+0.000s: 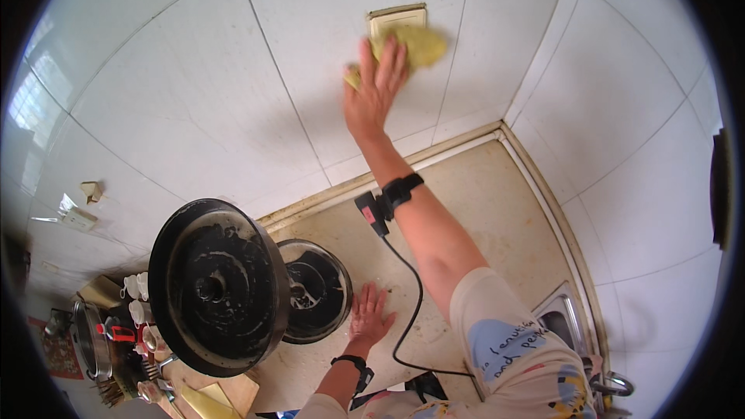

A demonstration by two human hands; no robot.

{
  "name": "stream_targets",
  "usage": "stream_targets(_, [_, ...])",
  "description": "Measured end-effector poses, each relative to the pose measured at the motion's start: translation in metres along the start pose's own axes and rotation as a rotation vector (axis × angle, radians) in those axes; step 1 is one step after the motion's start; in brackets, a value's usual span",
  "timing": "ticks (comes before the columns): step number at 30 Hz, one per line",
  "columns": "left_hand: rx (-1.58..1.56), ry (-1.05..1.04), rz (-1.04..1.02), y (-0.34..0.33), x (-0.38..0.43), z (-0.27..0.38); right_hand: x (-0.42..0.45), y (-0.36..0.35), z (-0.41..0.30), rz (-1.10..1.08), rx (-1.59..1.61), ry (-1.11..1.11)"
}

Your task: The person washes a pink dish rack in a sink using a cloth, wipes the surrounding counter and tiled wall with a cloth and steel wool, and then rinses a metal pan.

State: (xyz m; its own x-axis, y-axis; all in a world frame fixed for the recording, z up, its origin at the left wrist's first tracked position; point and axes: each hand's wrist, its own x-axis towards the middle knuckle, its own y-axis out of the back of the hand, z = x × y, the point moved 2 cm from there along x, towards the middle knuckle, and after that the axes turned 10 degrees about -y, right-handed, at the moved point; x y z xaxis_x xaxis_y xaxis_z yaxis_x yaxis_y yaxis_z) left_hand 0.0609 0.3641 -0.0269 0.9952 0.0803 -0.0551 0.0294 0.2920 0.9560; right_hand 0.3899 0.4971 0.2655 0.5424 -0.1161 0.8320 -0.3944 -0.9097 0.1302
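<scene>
My right hand (372, 90) presses a yellow cloth (416, 49) against the white tiled wall, over the lower part of a cream switch or socket plate (401, 16). The cloth is blurred and hides much of the plate. Lower down, my left hand (369, 314) rests flat on the beige countertop (465, 203) with its fingers spread, holding nothing. Just left of its fingers stands a smaller round black tray (317, 297). A larger round black tray (198, 256) with a raised rim overlaps it from my view. Both trays bear pale smears.
At lower left are a wooden board (247, 387) with a folded yellow cloth (212, 401), white-lidded jars (139, 311) and a metal pot (93, 337). A sink (561, 314) and faucet (614, 385) lie right. A black cable (416, 314) runs from my right forearm's strapped device (372, 214).
</scene>
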Motion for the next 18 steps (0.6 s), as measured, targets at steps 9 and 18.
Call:
stream_targets(9, [-0.018,0.006,-0.036,-0.004,-0.002,-0.002,0.004,0.047,0.090,0.170,0.927,-1.002])
stream_targets(18, [0.010,-0.019,-0.008,0.000,-0.001,0.003,0.159,0.067,-0.044,-0.065,0.783,-0.270])
